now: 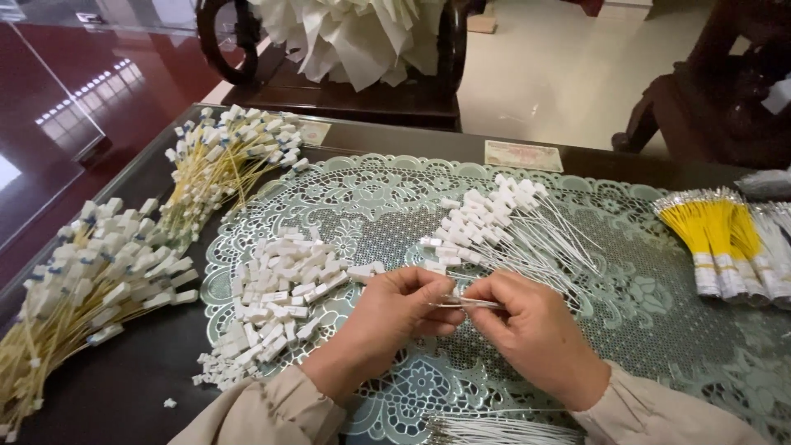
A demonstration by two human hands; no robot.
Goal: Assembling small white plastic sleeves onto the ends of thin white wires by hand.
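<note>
The thin wire (465,302) pinched between the left hand (387,317) and right hand (531,330) is blurred, and its ends vanish behind the fingers. The bundle of white wires (503,431) runs off the bottom edge. The yellow-sleeved bundle (725,239) is cut by the right edge. The pile of white strips (354,33) is cropped at the top.

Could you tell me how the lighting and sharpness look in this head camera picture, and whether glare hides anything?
In the head view, light is soft and even, with only faint shadows under the left hand and right hand; glare streaks the glossy red floor at upper left, hiding nothing on the dark table; the pile of white clips is sharp, the thin wire between the hands slightly blurred; edges bow a little.
</note>
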